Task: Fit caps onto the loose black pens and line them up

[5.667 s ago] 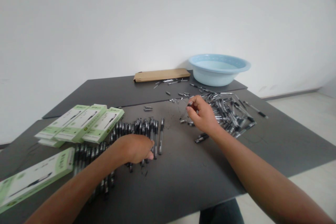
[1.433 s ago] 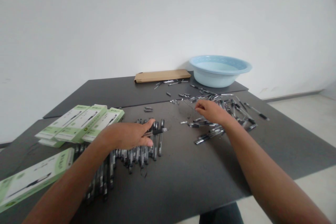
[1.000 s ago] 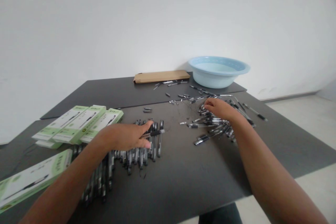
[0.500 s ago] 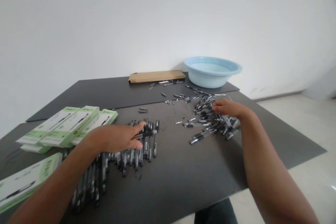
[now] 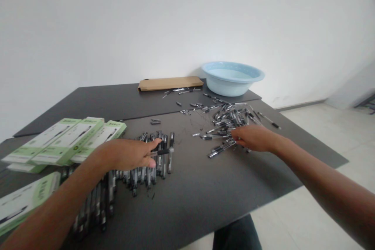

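Observation:
My left hand (image 5: pixel 129 154) holds a capless pen (image 5: pixel 162 152) with a clear barrel and black grip, pinched with the thumb out, its tip pointing right. Below that hand lies a row of capped black pens (image 5: pixel 164 164) side by side on the dark table (image 5: pixel 193 187). My right hand (image 5: pixel 258 138) is at the near side of a loose heap of pens and caps (image 5: pixel 227 117). Its fingers are curled together and point left and down among the pens; what they hold, if anything, is hidden.
Green-and-white pen boxes (image 5: pixel 66 140) are stacked at left, with another box (image 5: pixel 29 199) nearer. More pens (image 5: pixel 96 203) lie under my left forearm. A light-blue basin (image 5: pixel 231 86) and a flat cardboard piece (image 5: pixel 170 83) stand at the back. Small caps (image 5: pixel 155 121) lie mid-table.
My right hand has moved from the small parts mid-table across the heap to its near right side. The left hand now holds a capless pen above the row. The view has turned right.

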The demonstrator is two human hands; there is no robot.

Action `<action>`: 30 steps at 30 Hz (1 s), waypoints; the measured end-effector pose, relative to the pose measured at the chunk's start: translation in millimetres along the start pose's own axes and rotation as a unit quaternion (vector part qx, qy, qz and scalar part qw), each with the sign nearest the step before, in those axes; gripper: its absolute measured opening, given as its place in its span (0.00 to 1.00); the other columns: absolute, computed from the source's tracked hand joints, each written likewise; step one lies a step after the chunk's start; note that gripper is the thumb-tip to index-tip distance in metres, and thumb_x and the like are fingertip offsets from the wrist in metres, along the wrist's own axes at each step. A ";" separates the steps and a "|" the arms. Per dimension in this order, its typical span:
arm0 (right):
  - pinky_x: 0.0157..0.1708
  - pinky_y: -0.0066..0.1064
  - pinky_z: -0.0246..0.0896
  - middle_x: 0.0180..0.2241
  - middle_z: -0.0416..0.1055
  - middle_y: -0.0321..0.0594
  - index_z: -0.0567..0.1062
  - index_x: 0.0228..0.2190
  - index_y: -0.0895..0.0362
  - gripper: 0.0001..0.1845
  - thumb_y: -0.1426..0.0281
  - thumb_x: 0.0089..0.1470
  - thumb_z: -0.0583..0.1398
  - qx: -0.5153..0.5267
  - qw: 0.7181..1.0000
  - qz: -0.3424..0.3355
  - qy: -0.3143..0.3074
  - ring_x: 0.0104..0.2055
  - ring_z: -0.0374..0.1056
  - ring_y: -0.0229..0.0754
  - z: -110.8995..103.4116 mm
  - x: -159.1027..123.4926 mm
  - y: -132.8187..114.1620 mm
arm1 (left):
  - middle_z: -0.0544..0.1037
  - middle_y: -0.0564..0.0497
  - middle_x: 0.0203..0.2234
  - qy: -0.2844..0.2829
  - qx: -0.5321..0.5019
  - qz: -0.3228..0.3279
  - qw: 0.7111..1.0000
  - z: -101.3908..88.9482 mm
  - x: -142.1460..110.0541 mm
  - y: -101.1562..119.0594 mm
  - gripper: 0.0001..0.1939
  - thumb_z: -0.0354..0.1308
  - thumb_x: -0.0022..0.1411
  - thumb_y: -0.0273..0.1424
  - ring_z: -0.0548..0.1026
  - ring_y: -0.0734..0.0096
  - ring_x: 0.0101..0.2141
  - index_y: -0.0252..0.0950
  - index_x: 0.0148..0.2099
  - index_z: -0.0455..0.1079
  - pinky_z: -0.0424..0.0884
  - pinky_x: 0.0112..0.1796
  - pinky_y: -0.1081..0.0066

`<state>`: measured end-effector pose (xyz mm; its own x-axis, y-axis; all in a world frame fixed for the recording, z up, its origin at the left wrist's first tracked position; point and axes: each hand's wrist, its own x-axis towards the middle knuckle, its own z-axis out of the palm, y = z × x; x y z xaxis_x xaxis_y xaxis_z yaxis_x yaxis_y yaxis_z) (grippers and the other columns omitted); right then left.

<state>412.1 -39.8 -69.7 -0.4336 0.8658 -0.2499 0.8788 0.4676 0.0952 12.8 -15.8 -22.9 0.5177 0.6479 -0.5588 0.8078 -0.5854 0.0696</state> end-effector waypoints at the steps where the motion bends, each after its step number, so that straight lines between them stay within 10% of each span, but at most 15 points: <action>1: 0.28 0.30 0.53 0.33 0.72 0.41 0.69 0.32 0.55 0.05 0.70 0.53 0.54 -0.005 1.000 -0.010 0.001 0.34 0.69 0.46 2.4 -1.0 -0.2 | 0.69 0.37 0.53 -0.014 -0.002 -0.002 1.000 -0.4 -0.1 0.5 0.40 0.45 0.61 0.49 0.70 0.53 0.49 0.32 0.67 0.40 0.66 0.44 0.66; 30: 0.34 0.34 0.56 0.32 0.70 0.44 0.69 0.33 0.59 0.06 0.75 0.55 0.53 -0.117 0.978 -0.159 0.068 0.33 0.67 0.44 16.1 8.3 -14.9 | 0.72 0.34 0.50 -0.034 0.003 0.010 0.999 -0.2 -2.5 9.3 0.34 0.47 0.62 0.41 0.71 0.48 0.48 0.30 0.66 0.47 0.68 0.42 0.59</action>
<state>398.7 -42.4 -88.7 -0.7139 0.6785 -0.1733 0.6328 0.7310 0.2553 19.0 -22.9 -20.7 0.5129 0.6020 -0.6120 0.7957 -0.6009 0.0758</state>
